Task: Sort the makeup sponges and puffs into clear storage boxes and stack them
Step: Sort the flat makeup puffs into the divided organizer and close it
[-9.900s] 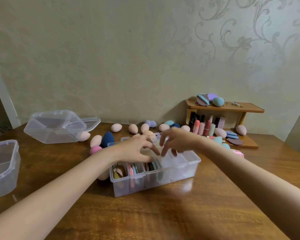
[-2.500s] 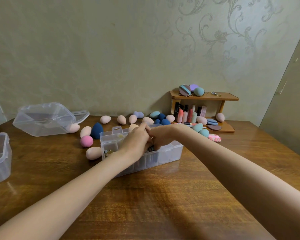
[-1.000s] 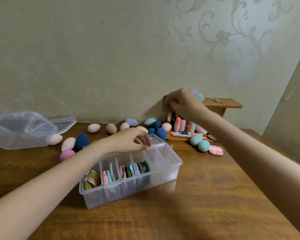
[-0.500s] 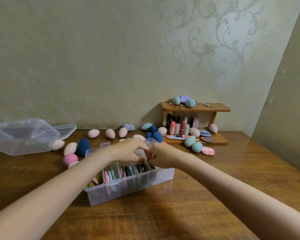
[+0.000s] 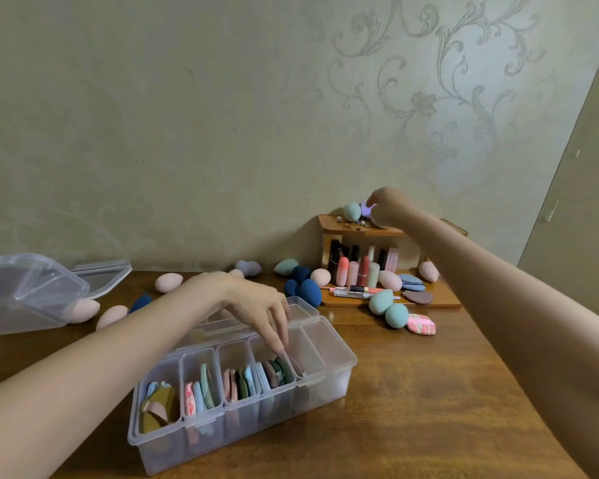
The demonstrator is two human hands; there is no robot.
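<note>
Divided clear box [image 5: 322, 382] sits on the wooden worktop [image 5: 412, 402], lid off, long side angled toward the wall. Landmark for everything below: this box.

Compartments from its near-left end: first holds mustard and tan puffs [image 5: 158, 406], second pink, blue and green ones, third and fourth packed with flat puffs [image 5: 253, 376] standing on edge. One dark puff in the fifth; far-right one looks bare.

Left hand [image 5: 256, 305] hangs over the box's middle, fingers spread loosely and pointing down, fingertips [image 5: 279, 347] at the puffs in the fourth compartment. Touching or just above: can't tell. Holding nothing I can see.

Right hand [image 5: 386, 207] is well beyond the box, up at the top of the wooden shelf [image 5: 336, 229] against the wall. Fingers curled narrow around something pale there; grip not clear, the hand hides it. Teal sponge [image 5: 352, 211] on the shelf top just left of that hand.

Behind the box: loose egg sponges, beige [image 5: 168, 282] and navy [image 5: 310, 292]. Two teal sponges [image 5: 389, 307] and a pink patterned puff [image 5: 422, 324] right of the box, near the shelf base. Lipsticks [image 5: 355, 273] stand in the shelf's lower tier.

Far left of the box: larger clear tub [image 5: 28, 295], lid [image 5: 101, 276] open behind it.
</note>
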